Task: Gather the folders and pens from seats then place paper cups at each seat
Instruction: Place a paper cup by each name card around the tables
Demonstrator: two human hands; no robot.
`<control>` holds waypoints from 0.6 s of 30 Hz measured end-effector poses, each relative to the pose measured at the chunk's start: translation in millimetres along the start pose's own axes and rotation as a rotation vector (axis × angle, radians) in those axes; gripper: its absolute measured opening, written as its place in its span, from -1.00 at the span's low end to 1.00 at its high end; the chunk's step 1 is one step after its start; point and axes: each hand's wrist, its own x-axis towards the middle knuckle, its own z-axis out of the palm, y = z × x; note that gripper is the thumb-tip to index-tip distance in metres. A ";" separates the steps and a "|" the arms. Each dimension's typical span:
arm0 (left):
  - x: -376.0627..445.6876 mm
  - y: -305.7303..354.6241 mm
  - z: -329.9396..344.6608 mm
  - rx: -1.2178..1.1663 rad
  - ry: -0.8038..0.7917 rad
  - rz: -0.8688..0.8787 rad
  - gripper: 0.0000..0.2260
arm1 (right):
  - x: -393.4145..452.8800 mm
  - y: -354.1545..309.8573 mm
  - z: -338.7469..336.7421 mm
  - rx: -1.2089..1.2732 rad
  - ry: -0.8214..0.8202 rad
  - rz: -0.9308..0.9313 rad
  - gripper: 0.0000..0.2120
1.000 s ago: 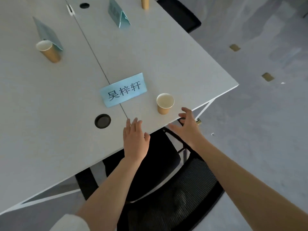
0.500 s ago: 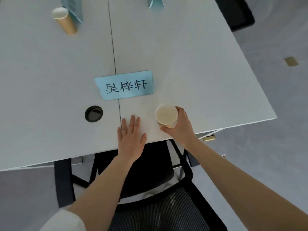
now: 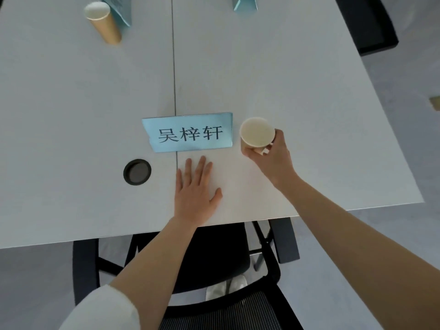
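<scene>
Three printed characters, 吴梓轩, mark the blue name card [image 3: 189, 134]; right hand [image 3: 273, 156] grips a paper cup [image 3: 256, 135] (just beside it), left hand [image 3: 194, 194] flat, fingers straight, near the table [image 3: 309, 115] edge.

White table [image 3: 273, 67] — name card [image 3: 190, 134], far cup [image 3: 103, 22].

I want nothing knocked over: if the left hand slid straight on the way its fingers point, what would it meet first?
Probably the blue name card: the left hand lies flat on the table, fingers pointing at the card's near edge.
</scene>
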 end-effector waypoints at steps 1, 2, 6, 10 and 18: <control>1.4 -1.1 4.1 0.023 0.012 0.011 -0.31 | 10.9 -2.3 3.2 0.001 0.010 -0.006 -0.32; 1.3 -1.8 6.9 0.046 0.020 0.013 -0.31 | 19.9 -4.5 5.9 0.003 0.015 -0.014 -0.33; 2.9 -2.7 10.6 0.063 0.035 0.013 -0.31 | 43.9 -5.5 14.0 -0.004 0.012 -0.025 -0.33; 1.8 -3.3 10.7 0.038 0.039 0.011 -0.31 | 47.2 -3.9 21.3 -0.039 0.025 -0.005 -0.33; 3.1 -4.6 12.9 0.053 0.062 0.012 -0.31 | 33.2 5.5 18.0 -0.139 -0.041 0.062 -0.33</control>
